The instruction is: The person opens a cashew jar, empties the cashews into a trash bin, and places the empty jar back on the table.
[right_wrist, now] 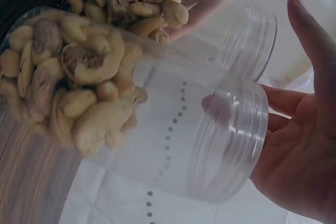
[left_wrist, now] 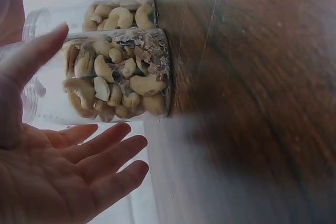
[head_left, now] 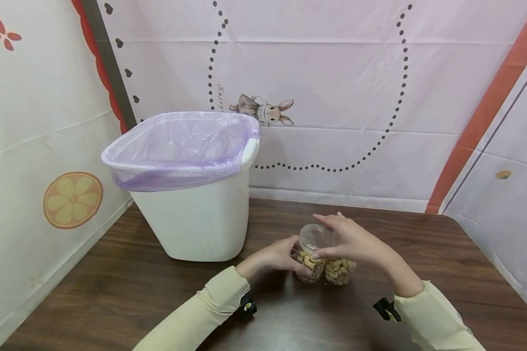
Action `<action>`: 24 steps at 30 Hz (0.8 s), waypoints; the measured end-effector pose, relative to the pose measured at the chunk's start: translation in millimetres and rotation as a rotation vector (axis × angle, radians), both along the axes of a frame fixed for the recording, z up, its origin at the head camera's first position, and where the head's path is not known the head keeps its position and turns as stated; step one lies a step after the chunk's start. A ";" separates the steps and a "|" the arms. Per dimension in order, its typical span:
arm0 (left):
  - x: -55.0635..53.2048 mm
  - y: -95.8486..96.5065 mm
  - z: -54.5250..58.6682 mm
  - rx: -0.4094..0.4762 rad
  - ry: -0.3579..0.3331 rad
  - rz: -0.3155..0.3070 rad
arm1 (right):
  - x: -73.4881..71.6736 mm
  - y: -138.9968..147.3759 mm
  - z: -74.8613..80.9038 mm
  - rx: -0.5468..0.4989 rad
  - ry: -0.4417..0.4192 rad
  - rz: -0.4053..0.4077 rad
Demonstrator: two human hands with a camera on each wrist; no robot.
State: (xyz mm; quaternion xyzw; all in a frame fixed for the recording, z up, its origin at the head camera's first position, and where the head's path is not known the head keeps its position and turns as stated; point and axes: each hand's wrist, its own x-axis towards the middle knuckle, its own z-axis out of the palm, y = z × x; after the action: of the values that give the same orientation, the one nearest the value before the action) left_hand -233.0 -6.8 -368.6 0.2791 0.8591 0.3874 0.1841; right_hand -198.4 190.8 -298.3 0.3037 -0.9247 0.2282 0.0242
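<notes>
Two clear plastic jars with ribbed necks stand side by side on the table, each partly filled with cashews. At the left jar (head_left: pixel 309 265), the left hand (head_left: pixel 283 254) reaches round the side. In the left wrist view its fingers (left_wrist: pixel 113 153) are straight and spread beside the jar, the thumb overlapping it. Near the neck of the right jar (right_wrist: pixel 105 82) is the right hand (head_left: pixel 344 240), thumb and fingers spread wide. The right wrist view shows its thumb raised apart from the jar and a fingertip through the clear neck. Darker flakes lie among the left jar's cashews (left_wrist: pixel 131 74).
A tall white bin (head_left: pixel 193 219) with a purple liner (head_left: pixel 175 180) stands on the table to the left of the jars. Printed cloth (head_left: pixel 334 83) hangs behind and at both sides. The dark wooden table (head_left: pixel 426 248) extends to the right.
</notes>
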 end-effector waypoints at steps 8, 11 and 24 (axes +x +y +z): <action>2.2 -0.1 -0.2 -0.048 0.015 0.005 | -2.8 -6.6 -0.3 0.048 0.045 0.034; 2.5 -0.7 -0.3 -0.048 0.018 0.001 | -3.4 -7.8 0.2 0.050 0.047 0.026; 3.8 -7.6 5.7 0.000 0.025 0.017 | -2.4 -10.0 1.0 0.006 0.072 -0.012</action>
State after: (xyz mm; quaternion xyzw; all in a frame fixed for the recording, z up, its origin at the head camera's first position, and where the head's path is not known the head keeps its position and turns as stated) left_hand -229.3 -14.4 -362.8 0.2766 0.8637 0.3854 0.1700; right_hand -200.8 180.8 -297.3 0.3063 -0.9257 0.2141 0.0577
